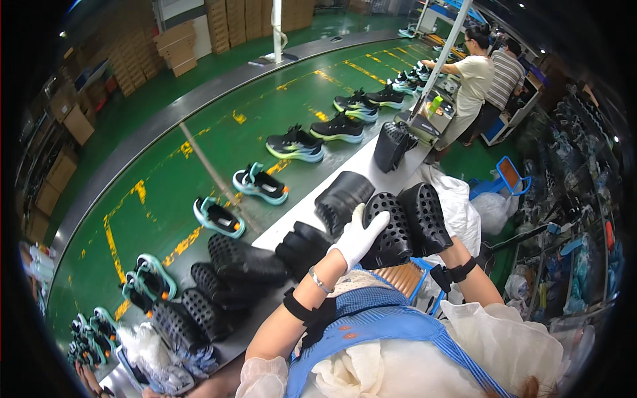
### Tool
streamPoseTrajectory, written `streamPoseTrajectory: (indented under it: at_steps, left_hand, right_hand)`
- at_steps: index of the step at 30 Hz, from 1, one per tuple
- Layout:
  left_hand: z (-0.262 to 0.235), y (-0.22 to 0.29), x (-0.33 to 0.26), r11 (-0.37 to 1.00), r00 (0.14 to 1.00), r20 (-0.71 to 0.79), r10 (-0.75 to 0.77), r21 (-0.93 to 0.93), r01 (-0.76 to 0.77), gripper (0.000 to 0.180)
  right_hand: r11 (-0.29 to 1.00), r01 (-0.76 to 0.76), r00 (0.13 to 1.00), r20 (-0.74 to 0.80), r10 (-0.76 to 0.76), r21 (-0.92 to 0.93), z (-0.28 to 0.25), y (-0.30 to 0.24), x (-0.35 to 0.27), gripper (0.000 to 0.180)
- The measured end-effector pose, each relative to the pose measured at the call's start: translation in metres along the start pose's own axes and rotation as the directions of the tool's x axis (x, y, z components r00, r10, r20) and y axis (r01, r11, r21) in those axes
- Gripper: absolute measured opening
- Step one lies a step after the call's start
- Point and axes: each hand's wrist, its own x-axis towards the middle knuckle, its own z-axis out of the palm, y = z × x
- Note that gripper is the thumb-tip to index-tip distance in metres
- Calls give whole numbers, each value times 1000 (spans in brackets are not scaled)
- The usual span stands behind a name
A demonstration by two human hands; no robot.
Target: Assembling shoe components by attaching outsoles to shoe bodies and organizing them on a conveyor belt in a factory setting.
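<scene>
My left hand (361, 237), in a white glove, is closed around a black plastic shoe form (388, 229) dotted with round holes. A matching perforated form (426, 215) is held up beside it, close against the first. My right hand (453, 243) is behind this second form, gripping it; most of its fingers are hidden. Just beyond my left hand, a stack of black forms (344, 199) lies on the white bench (292, 222). More black perforated forms (232, 259) are heaped to the left.
Black sneakers with pale soles (295, 144) and mint-trimmed shoes (260, 184) line the green conveyor (219, 149). Another black form (394, 146) stands farther along the bench. Two people (476, 83) work at the far right. White sacking (451, 199) and a blue chair (509, 176) are on my right.
</scene>
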Motion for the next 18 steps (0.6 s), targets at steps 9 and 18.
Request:
streamPoseTrajectory:
  at_steps: [9, 18]
  left_hand:
    - [-4, -14, 192, 992, 988, 87, -129, 13, 128, 101]
    - [-50, 6, 299, 998, 1000, -17, 19, 59, -18, 77]
  right_hand:
    - [999, -33, 996, -80, 31, -26, -26, -79, 157, 34]
    - [965, -261, 954, -159, 255, -20, -44, -103, 271, 34]
